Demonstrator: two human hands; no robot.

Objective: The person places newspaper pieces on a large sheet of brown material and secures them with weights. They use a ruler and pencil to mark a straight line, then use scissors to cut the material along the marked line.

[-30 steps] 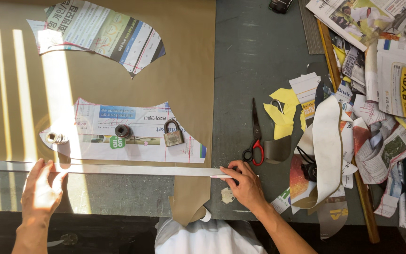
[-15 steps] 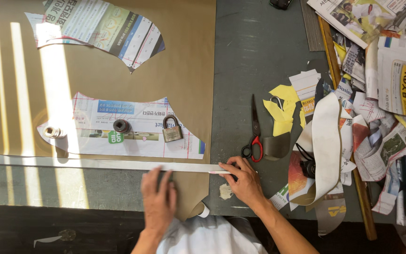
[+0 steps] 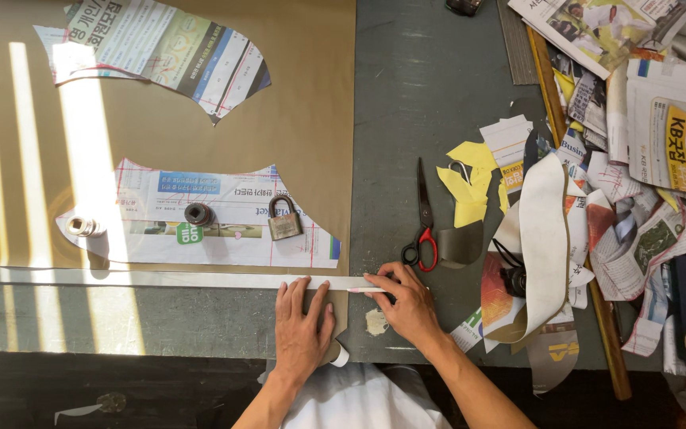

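Pale metal ruler (image 3: 160, 279) lies along the tan sheet's (image 3: 311, 119) near edge. Left hand (image 3: 302, 326) pressed flat on its right part; right hand (image 3: 406, 300) fingertips pinning its right end. Hands close, not touching. Padlock (image 3: 283, 218) just beyond; red-handled scissors (image 3: 423, 218) right.

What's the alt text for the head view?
Both hands press on a long white strip along the edge of a brown sheet on a dark table: left hand flat, right hand at its end. A padlock and two sockets weigh down a newspaper pattern; scissors and paper scraps lie right.
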